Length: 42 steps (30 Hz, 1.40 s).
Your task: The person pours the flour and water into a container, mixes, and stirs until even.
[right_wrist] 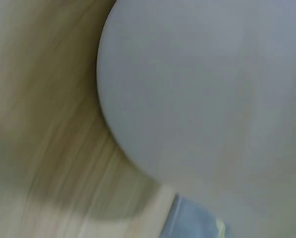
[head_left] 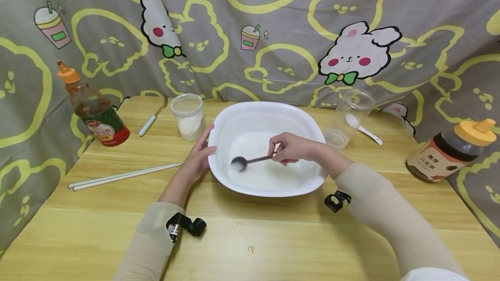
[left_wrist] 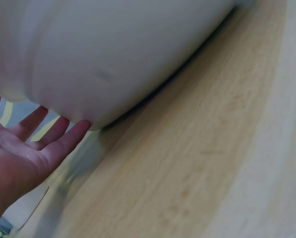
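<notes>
A large white basin (head_left: 269,192) stands on the table in the middle of the head view. Something white, hard to tell from its floor, covers the bottom. My left hand (head_left: 196,157) holds the basin's left side, thumb over the rim; in the left wrist view its fingers (left_wrist: 63,144) touch the outer wall. Over the basin, my right hand (head_left: 294,147) pinches the handle of a dark long-handled spoon (head_left: 239,163). The spoon's head is low at the left inside, with whitish matter at it. Only the basin's outer wall (right_wrist: 197,99) fills the right wrist view; the right hand is hidden there.
Behind the left hand are a jar of white powder (head_left: 190,120), a blue-handled utensil (head_left: 147,125) and a red sauce bottle (head_left: 103,118). Chopsticks (head_left: 121,177) lie left. To the right stand a clear container (head_left: 340,127), a white spoon (head_left: 367,132) and a dark orange-capped bottle (head_left: 441,155).
</notes>
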{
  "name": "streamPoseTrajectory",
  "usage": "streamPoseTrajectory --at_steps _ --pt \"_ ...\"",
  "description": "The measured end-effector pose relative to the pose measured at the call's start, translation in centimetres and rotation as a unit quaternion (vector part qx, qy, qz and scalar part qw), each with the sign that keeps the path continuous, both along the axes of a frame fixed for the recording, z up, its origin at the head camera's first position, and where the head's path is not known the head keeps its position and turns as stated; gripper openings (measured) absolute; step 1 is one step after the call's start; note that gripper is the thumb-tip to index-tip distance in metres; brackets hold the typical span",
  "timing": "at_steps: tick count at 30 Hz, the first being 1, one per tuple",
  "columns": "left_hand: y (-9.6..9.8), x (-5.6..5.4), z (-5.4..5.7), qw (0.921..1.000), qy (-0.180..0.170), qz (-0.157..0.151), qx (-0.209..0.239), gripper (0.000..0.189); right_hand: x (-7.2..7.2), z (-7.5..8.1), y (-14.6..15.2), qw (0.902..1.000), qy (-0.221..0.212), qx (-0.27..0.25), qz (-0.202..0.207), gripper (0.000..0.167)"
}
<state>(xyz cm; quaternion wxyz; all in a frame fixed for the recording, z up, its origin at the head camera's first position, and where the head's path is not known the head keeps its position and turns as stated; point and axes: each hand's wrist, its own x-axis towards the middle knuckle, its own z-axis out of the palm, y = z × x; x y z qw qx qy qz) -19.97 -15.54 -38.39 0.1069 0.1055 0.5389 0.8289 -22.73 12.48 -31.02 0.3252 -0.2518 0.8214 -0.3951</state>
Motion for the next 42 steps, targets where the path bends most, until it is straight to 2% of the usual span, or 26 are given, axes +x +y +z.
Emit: streamPoseTrajectory --at_steps 4,8,12,16,20,25,30,35,42 --pt "0.1 0.0 0.1 1.0000 -0.004 0.001 -0.003 0.068 0.7 0.8 2.5 0.9996 -0.016 0.010 0.021 0.010" --pt "0.1 0.1 0.2 1.0000 -0.006 0.000 -0.005 0.069 1.0 1.7 5.2 0.9991 -0.003 0.041 0.007 0.007" --pt "0.0 0.0 0.2 1.0000 -0.004 -0.001 -0.005 0.068 0.8 3.0 7.2 0.9948 0.039 0.086 -0.039 0.009" --pt "0.0 0.0 0.1 1.0000 -0.001 0.000 -0.003 0.068 -0.1 3.4 7.5 0.9841 0.090 0.124 -0.090 0.010" --pt "0.0 0.0 0.1 1.0000 -0.002 0.000 -0.001 0.068 -1.2 2.5 6.4 0.9762 0.099 0.122 -0.150 0.013" --pt "0.1 0.0 0.1 1.0000 -0.006 0.001 -0.004 0.069 -1.9 0.9 3.3 0.9753 0.081 0.077 -0.191 0.014" --pt "0.0 0.0 0.1 1.0000 -0.002 0.003 -0.007 0.069 -1.8 -0.2 -0.1 0.9769 0.084 0.034 -0.193 0.011" --pt "0.0 0.1 0.1 1.0000 0.003 -0.001 -0.004 0.069 -1.1 -1.0 -2.6 0.9819 0.054 0.000 -0.182 0.012" --pt "0.1 0.0 0.0 1.0000 0.001 -0.001 0.003 0.068 -0.2 -0.9 -3.2 0.9909 0.010 -0.015 -0.133 0.013"
